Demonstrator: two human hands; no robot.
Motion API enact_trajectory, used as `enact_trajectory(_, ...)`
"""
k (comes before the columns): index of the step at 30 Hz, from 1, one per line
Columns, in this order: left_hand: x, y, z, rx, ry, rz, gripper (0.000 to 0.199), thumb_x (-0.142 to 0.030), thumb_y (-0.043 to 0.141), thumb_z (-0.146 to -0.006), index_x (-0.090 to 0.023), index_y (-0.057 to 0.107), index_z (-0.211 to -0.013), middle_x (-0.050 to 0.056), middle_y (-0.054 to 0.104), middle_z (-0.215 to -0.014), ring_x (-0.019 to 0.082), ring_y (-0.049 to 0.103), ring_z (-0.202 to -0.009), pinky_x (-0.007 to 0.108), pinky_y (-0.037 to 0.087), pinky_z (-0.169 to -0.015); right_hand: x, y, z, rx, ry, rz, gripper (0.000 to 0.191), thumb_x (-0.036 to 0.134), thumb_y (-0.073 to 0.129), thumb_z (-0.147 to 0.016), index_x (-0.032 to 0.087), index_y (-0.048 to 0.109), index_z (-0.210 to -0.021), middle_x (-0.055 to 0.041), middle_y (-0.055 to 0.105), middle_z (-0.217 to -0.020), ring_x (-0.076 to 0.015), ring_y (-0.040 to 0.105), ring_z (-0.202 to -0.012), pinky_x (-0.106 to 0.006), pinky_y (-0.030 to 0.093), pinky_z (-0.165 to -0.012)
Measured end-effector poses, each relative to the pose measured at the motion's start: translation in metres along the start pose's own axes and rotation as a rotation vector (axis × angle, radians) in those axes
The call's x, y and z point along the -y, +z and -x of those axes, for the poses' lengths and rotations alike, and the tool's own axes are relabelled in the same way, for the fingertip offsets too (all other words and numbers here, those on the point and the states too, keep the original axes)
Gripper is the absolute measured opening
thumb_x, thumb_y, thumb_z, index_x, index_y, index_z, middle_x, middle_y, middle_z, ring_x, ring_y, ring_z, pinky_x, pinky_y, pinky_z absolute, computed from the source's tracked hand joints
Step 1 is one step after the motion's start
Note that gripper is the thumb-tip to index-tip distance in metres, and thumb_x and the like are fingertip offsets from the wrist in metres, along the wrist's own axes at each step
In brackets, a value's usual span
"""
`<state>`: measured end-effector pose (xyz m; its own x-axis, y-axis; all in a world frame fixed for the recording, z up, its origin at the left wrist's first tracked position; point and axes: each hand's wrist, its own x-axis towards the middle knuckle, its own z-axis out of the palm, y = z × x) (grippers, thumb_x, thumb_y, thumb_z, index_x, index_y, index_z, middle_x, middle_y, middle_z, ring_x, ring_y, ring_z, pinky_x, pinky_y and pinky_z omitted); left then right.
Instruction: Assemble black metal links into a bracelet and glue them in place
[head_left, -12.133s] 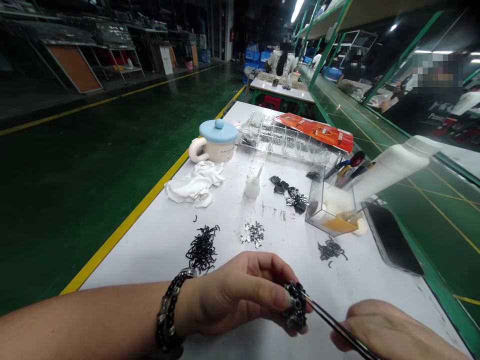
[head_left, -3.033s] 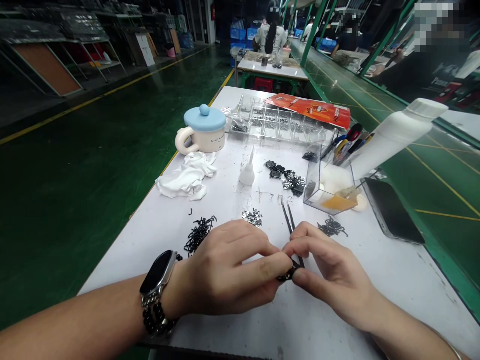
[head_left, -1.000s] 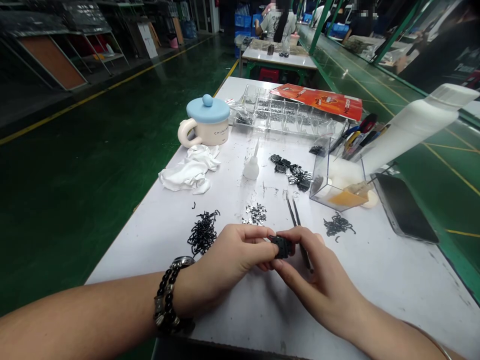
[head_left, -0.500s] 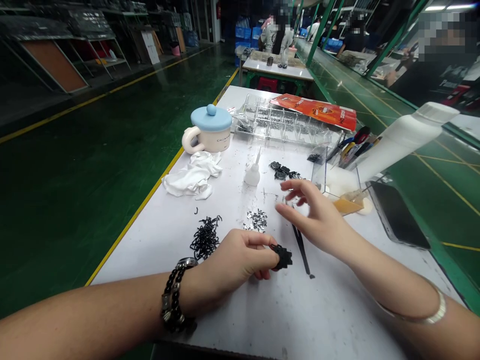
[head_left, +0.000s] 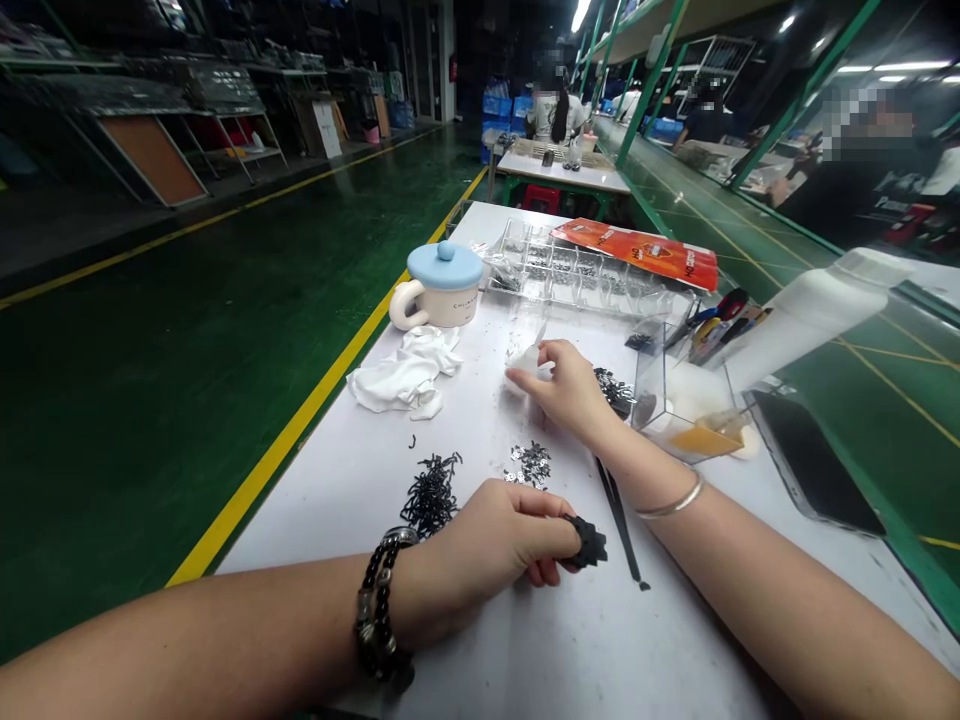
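Left hand (head_left: 487,545): fingers clamped on black part (head_left: 591,543), which juts past them.
Right hand (head_left: 574,392): bottle (head_left: 527,359) between thumb and fingers; whether clamped, I can't tell.

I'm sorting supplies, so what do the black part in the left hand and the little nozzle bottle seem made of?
The black part: probably matte plastic, from its dull, dark surface, possibly coated metal. The nozzle bottle: likely smooth plastic, from its pale, cloudy body.

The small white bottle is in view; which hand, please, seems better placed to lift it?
Probably the right hand: its fingers are at the bottle, while the left hand holds a black part.
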<state>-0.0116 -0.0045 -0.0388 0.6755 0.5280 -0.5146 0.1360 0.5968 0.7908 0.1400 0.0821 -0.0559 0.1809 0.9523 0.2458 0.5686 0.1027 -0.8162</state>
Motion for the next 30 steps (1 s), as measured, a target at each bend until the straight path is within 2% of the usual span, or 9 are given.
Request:
enact_trajectory(3, -0.004, 0.0, 0.001, 0.008, -0.016, 0.026, 0.006, -0.018, 0.061, -0.064, -0.013, 0.062, -0.063, 0.0, 0.059, -0.06, 0.007, 0.046, -0.05, 0.02, 0.031, -0.05, 0.009, -0.016, 0.015, 0.058, 0.037, -0.204, 0.033, 0.045, 0.066, -0.071, 0.02, 0.045, -0.075, -0.0038, 0.06, -0.073, -0.0173, 0.057, -0.066, -0.034, 0.046, -0.061)
enact_trajectory(6, -0.007, 0.0, 0.002, 0.003, -0.049, 0.036, 0.007, -0.019, 0.06, -0.064, -0.012, 0.061, -0.063, 0.001, 0.058, -0.061, 0.007, 0.044, -0.051, 0.021, 0.03, -0.05, 0.02, -0.042, 0.037, 0.043, 0.073, -0.36, 0.039, 0.056, 0.057, -0.077, 0.02, 0.042, -0.072, 0.0013, 0.052, -0.059, -0.011, 0.048, -0.05, -0.025, 0.038, -0.046)
enact_trajectory(9, -0.006, -0.003, 0.001, 0.016, -0.059, 0.037, 0.008, -0.019, 0.059, -0.065, -0.012, 0.061, -0.064, 0.002, 0.059, -0.063, 0.007, 0.044, -0.052, 0.021, 0.029, -0.05, 0.027, -0.065, 0.063, -0.085, 0.155, -0.559, 0.041, 0.051, 0.062, -0.076, 0.021, 0.036, -0.065, 0.0068, 0.031, -0.054, -0.0065, 0.029, -0.045, -0.023, 0.026, -0.042)
enact_trajectory(12, -0.004, -0.005, -0.001, 0.026, -0.059, 0.038, 0.009, -0.019, 0.058, -0.067, -0.012, 0.063, -0.068, 0.002, 0.06, -0.065, 0.008, 0.045, -0.053, 0.021, 0.029, -0.051, 0.03, -0.079, 0.085, -0.158, 0.216, -0.711, 0.037, 0.04, 0.068, -0.075, 0.02, 0.039, -0.063, 0.0057, 0.027, -0.058, -0.0076, 0.027, -0.049, -0.024, 0.027, -0.045)
enact_trajectory(16, -0.003, -0.006, -0.001, 0.023, -0.082, 0.039, 0.011, -0.018, 0.059, -0.068, -0.012, 0.065, -0.074, 0.002, 0.06, -0.066, 0.007, 0.045, -0.053, 0.021, 0.028, -0.052, 0.032, -0.083, 0.105, -0.247, 0.009, -0.599, 0.022, 0.038, 0.063, -0.079, 0.021, 0.049, -0.072, 0.0018, 0.042, -0.063, -0.014, 0.045, -0.059, -0.029, 0.037, -0.053)
enact_trajectory(19, -0.006, -0.004, -0.001, 0.032, -0.093, 0.016, 0.011, -0.018, 0.058, -0.068, -0.011, 0.065, -0.073, 0.002, 0.059, -0.065, 0.007, 0.043, -0.053, 0.021, 0.027, -0.052, 0.034, -0.08, 0.111, -0.288, -0.121, -0.479, 0.019, 0.032, 0.063, -0.079, 0.021, 0.05, -0.07, 0.0014, 0.046, -0.063, -0.0161, 0.049, -0.061, -0.033, 0.04, -0.059)
enact_trajectory(22, -0.009, -0.003, 0.0, 0.038, -0.096, -0.012, 0.009, -0.019, 0.058, -0.067, -0.011, 0.063, -0.069, 0.002, 0.058, -0.064, 0.007, 0.042, -0.053, 0.022, 0.027, -0.052, 0.035, -0.075, 0.114, -0.304, -0.128, -0.41, 0.02, 0.031, 0.062, -0.08, 0.022, 0.048, -0.069, 0.0011, 0.05, -0.063, -0.0161, 0.049, -0.06, -0.034, 0.04, -0.06)
enact_trajectory(26, -0.01, -0.003, 0.0, 0.05, -0.087, -0.032, 0.009, -0.02, 0.057, -0.067, -0.012, 0.061, -0.066, 0.002, 0.058, -0.064, 0.008, 0.042, -0.053, 0.023, 0.026, -0.052, 0.036, -0.071, 0.116, -0.257, -0.116, -0.393, 0.016, 0.032, 0.06, -0.081, 0.024, 0.05, -0.073, 0.0001, 0.054, -0.065, -0.0178, 0.051, -0.06, -0.034, 0.039, -0.057)
enact_trajectory(30, -0.009, -0.003, 0.0, 0.037, -0.087, -0.025, 0.008, -0.02, 0.058, -0.066, -0.012, 0.061, -0.065, 0.001, 0.057, -0.063, 0.008, 0.042, -0.053, 0.023, 0.026, -0.052, 0.036, -0.071, 0.115, -0.332, -0.161, -0.392, 0.018, 0.033, 0.062, -0.079, 0.023, 0.05, -0.07, -0.0003, 0.053, -0.065, -0.018, 0.051, -0.06, -0.035, 0.04, -0.058)
